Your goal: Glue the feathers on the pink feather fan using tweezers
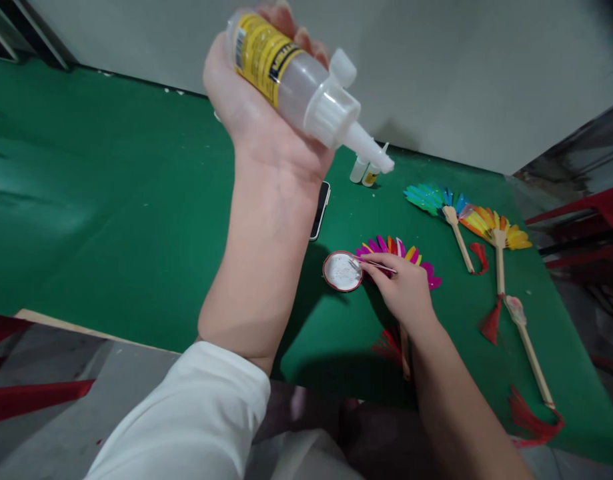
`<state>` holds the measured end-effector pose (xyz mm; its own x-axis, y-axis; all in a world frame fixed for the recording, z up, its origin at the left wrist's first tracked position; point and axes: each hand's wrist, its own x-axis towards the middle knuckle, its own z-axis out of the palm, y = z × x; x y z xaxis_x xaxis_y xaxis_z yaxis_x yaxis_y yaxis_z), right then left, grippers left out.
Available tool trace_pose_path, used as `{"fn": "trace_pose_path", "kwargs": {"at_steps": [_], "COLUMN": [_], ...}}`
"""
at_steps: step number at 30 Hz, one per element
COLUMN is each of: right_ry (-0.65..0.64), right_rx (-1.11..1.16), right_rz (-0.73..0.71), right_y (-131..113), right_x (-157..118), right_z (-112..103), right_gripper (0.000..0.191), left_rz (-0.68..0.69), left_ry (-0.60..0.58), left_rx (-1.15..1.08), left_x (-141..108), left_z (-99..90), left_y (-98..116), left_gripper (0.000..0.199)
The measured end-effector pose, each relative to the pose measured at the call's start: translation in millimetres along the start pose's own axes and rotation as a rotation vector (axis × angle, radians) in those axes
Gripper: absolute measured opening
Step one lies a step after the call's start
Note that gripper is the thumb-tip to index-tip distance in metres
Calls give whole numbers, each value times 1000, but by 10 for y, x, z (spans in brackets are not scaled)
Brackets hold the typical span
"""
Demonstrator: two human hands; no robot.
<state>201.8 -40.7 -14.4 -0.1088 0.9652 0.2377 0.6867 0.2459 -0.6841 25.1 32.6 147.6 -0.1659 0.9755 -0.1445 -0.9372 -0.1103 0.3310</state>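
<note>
My left hand (pixel 266 130) is raised close to the camera, its fingers wrapped round a clear squeeze bottle with a yellow label (pixel 299 73). The bottle tilts down to the right, with its flip cap hanging open beside the white nozzle. Below, my right hand (pixel 407 288) pinches a pair of tweezers (pixel 381 266). Their tips are at the right side of a small round dish (pixel 342 289) with a red rim and white contents. Partly hidden behind my right hand is a fan with magenta, yellow and red petals (pixel 431 275); its handle and red tassel show below.
On the green table (pixel 111 220), a blue-green fan (pixel 429 199), an orange-yellow fan (pixel 516 237) and a bare-topped wooden handle with a red tassel (pixel 533 360) lie at the right. Two small bottles (pixel 370 175) stand near the wall. A phone (pixel 319 212) is partly behind my left forearm.
</note>
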Motion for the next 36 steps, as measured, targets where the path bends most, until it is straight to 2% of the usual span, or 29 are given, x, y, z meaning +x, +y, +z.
{"fn": "trace_pose_path", "kwargs": {"at_steps": [3,5,13,31,34,36], "right_ry": [-10,-4,-4,-14,1,9], "right_rx": [-11,-28,-97,-90,-94,-87], "right_rz": [17,10,-33,-43,-49,-49], "right_y": [11,11,0,8,17,24], "right_x": [-23,-32,-46,-40,-40,-42], "right_z": [-22,-25,5,6,6,3], "right_gripper": [15,15,16,16,16,15], "left_rz": [13,-17,0,-8,17,102], "left_ry": [-141,-134,-124,-136,-163,-301], "left_rx": [-181,-179,-153,-154,-1,241], "left_x": [11,24,37,4,18,80], "left_z": [-19,-35,-30,-27,-32,-66], "left_y": [-20,-36,-72,-77,-79,-121], "left_gripper": [35,34,30,38,44,45]}}
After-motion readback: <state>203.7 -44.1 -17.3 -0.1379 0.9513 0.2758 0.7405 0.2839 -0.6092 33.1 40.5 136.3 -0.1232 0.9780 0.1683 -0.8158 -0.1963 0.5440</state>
